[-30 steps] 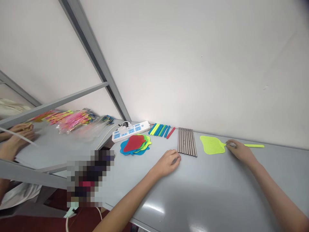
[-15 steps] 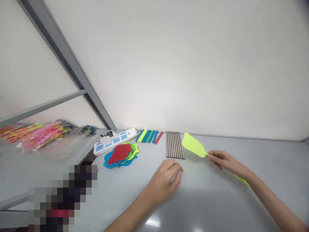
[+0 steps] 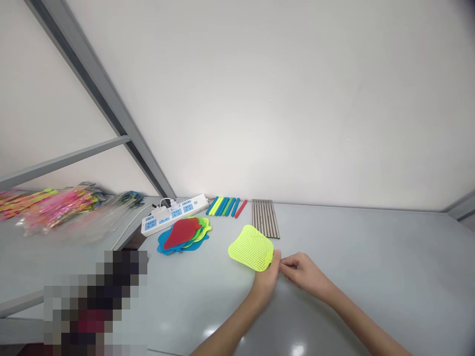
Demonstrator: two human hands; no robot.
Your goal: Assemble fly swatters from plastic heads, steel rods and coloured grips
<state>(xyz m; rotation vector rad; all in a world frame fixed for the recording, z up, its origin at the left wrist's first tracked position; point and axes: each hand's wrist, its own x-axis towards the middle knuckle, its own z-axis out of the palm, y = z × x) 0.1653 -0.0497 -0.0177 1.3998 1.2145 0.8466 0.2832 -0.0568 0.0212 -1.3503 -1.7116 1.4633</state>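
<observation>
A yellow-green fly swatter (image 3: pixel 252 248) with a perforated head is tilted up above the table. My left hand (image 3: pixel 267 277) is closed around its neck, the thumb along the base of the head. Close against it, my right hand (image 3: pixel 302 271) pinches in line with the swatter's neck; the part between its fingertips is hidden. Behind the swatter lies a row of thin metal tubes (image 3: pixel 265 218). Several coloured plastic handles (image 3: pixel 224 206) lie side by side farther left, with a red one (image 3: pixel 241 208) at the end.
Red, green, yellow and blue swatter heads (image 3: pixel 182 233) are stacked at the left. Behind them is a white power strip (image 3: pixel 175 214) with plugs and a cable. Bagged colourful items (image 3: pixel 70 205) lie beyond the grey metal frame (image 3: pixel 115 113). A white wall backs the table.
The fly swatter has moved left and toward me, and its perforated face now shows. My left hand has closed on its neck. My right hand has moved left beside it.
</observation>
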